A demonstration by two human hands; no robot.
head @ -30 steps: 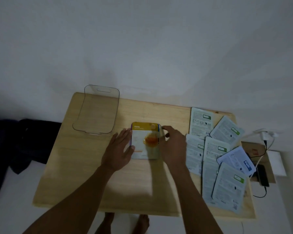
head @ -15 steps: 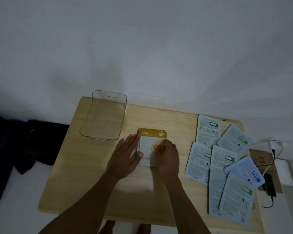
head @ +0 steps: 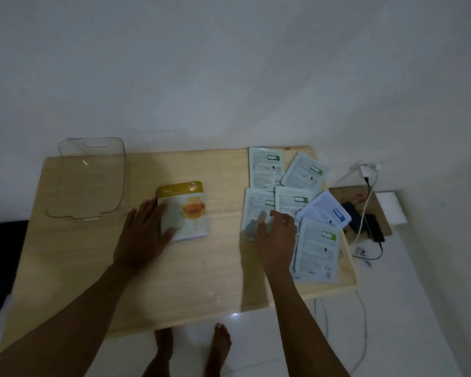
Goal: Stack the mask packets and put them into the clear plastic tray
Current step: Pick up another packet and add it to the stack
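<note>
A yellow-topped mask packet lies face up in the middle of the wooden table. My left hand rests flat on its left edge, fingers spread. Several white mask packets lie face down in a loose spread at the right end of the table. My right hand is on the nearest left packet of that spread, fingertips touching it; whether it grips is unclear. The clear plastic tray sits at the far left corner with nothing in it.
A white wall stands close behind the table. To the right of the table, on the floor, lie a cardboard piece, dark devices and white cables. My bare feet show below the table's front edge.
My right hand left the yellow packet and moved right onto the white packets. My left hand stays on the yellow packet. The camera view shifted.
</note>
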